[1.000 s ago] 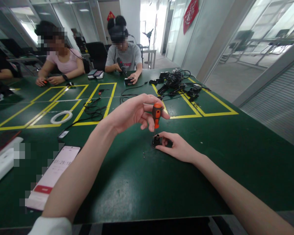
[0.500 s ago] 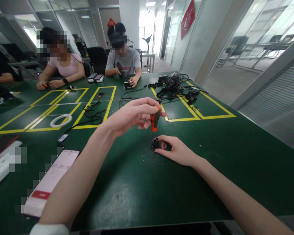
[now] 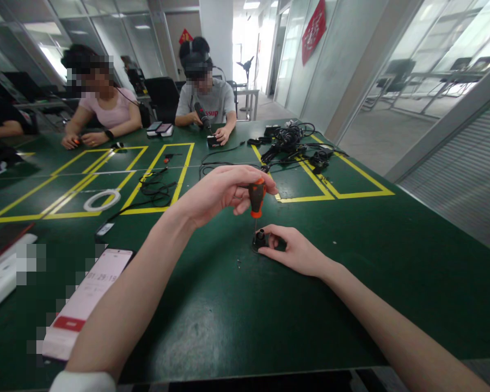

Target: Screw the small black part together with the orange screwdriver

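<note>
My left hand [image 3: 237,188] is closed around the handle of a short orange-and-black screwdriver [image 3: 257,198], with the fingers over its top. The screwdriver stands nearly upright, its thin shaft reaching down to a small round black part [image 3: 259,241] with a short tube on it. My right hand [image 3: 288,245] pinches that black part between thumb and fingers from the right, against the green table. Just where the tip meets the part is too small to make out. A few tiny screw-like bits [image 3: 239,263] lie on the table to the left.
A phone [image 3: 85,296] with a running timer lies under my left forearm. Beyond are a white cable coil [image 3: 102,201], black cables [image 3: 155,188] and a heap of black cords [image 3: 288,142]. Across the table [image 3: 310,337], a co-worker [image 3: 206,100] holds a power drill; another person [image 3: 106,111] sits left.
The screwdriver handle has turned about its axis in my left hand, showing more of its black side now. My right hand and the black part have stayed in place.
</note>
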Demonstrator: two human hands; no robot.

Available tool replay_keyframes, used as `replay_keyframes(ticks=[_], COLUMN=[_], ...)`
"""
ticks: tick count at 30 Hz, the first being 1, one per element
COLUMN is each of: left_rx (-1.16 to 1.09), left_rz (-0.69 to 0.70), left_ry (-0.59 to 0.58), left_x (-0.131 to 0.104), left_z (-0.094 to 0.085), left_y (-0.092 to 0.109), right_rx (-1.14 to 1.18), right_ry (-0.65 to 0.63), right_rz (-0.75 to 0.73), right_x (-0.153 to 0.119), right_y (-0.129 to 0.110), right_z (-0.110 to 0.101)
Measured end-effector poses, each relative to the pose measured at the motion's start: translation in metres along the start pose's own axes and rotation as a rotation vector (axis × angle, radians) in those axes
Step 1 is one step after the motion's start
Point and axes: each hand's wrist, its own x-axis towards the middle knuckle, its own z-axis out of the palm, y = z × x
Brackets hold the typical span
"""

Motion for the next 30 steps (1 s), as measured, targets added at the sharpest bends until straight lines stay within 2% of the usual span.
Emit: replay_keyframes(ticks=[5,13,22,30], left_rx=[-0.04,0.068,-0.01,0.073], left_rz=[-0.026,-0.056,-0.056,-0.052], left_ry=[-0.021,0.058,-0.024,0.078], left_x=[-0.0005,-0.0037,0.0007,-0.0029], left_z=[0.0,0.0026,0.0004,0.0038], left_y=[0.0003,0.003,0.0018,0.0039], right_rx=[-0.002,0.003,-0.004,-0.031], right_ry=[-0.001,-0.003,0.014,0.013], right_rz=[0.0,0.006,-0.014,-0.015], right_x=[-0.0003,0.0007,-0.0001,0.0], right_y=[-0.001,-0.0013,-0.0005,-0.0012], right_z=[-0.0006,-0.0007,-0.0011,-0.0011])
